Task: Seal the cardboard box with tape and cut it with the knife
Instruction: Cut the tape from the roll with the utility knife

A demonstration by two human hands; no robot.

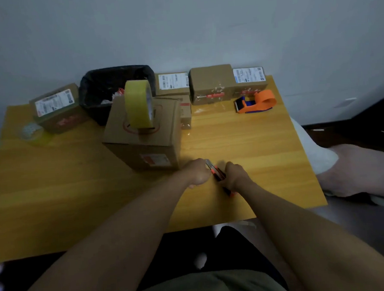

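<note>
Yellow wood table (pixel 54 187), filling most of view, grey wall behind. Black-lined bin (pixel 115 87) at back centre, scraps inside. Big box (pixel 141 135) mid-table, flaps closed, red print on top and front. Tape roll (pixel 139 103) standing upright on edge on top of big box. Labelled boxes along back edge: one back left (pixel 56 108), one behind big box (pixel 172 83), two side by side back right (pixel 212 83). Orange dispenser (pixel 256 102) lying on table just in front of right pair. Both forearms reaching in from below. Left hand (pixel 196 173) curled at knife (pixel 217 174) tip, just beside big box's front corner. Right hand (pixel 235 176) closed round knife handle, orange-black, end poking out below fist. Blade detail blurred.
</note>
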